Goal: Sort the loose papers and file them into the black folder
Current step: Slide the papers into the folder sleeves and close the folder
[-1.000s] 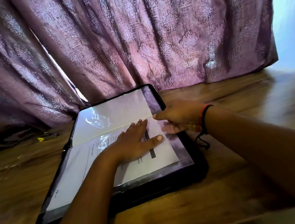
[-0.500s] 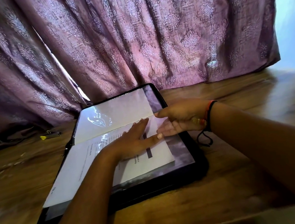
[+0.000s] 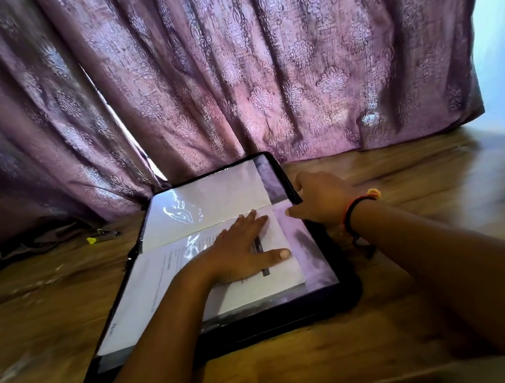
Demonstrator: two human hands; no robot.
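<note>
The black folder [image 3: 349,288] lies open on the wooden table [image 3: 302,369], its clear sleeves showing. A printed paper [image 3: 159,279] sits in the near sleeve, and a blank-looking sheet [image 3: 222,192] fills the far sleeve. My left hand [image 3: 240,254] rests flat on the printed paper, fingers straight and thumb spread toward the right. My right hand [image 3: 320,198] is at the folder's right edge near the fold. Its thumb lies on the sleeve and a finger touches the black rim; the other fingers are hidden.
A purple patterned curtain [image 3: 258,60] hangs right behind the folder and reaches the tabletop. A small yellow-tipped object [image 3: 102,237] lies on the table at the far left. Bare wood stretches to the right of the folder [image 3: 436,172].
My right hand has moved from the paper's right edge out to the folder's rim. My left hand has stayed flat on the paper. The camera view has shifted slightly.
</note>
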